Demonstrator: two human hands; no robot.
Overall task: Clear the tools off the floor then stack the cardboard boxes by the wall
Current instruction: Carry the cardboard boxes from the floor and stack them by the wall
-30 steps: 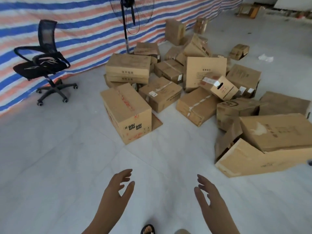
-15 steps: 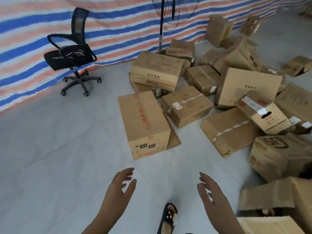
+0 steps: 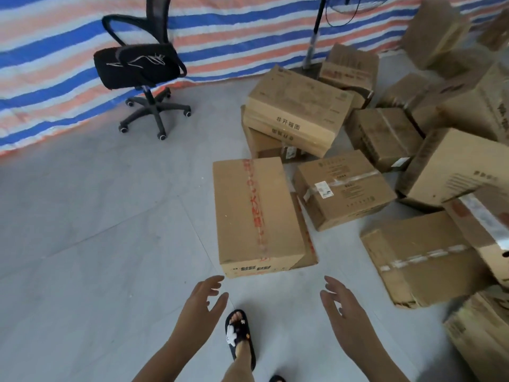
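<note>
Across the grey tiled floor (image 3: 96, 257) cardboard boxes (image 3: 385, 161) lie scattered beside the striped tarp wall (image 3: 220, 37), near a black office chair (image 3: 143, 75). Left hand (image 3: 199, 304) and right hand (image 3: 344, 307) hover open-fingered, holding nothing, just short of the nearest red-taped box (image 3: 256, 216).

The grey floor (image 3: 91, 244) is bare and wide on the left. A black chair (image 3: 143, 75) stands by the striped sheet (image 3: 55, 51), well away from the boxes. A tall box with red tape (image 3: 256, 213) stands just in front of the left hand (image 3: 198, 307) and right hand (image 3: 344, 310). Both sides of it are free. To the right, more boxes (image 3: 413, 188) crowd together with only thin gaps between them.
</note>
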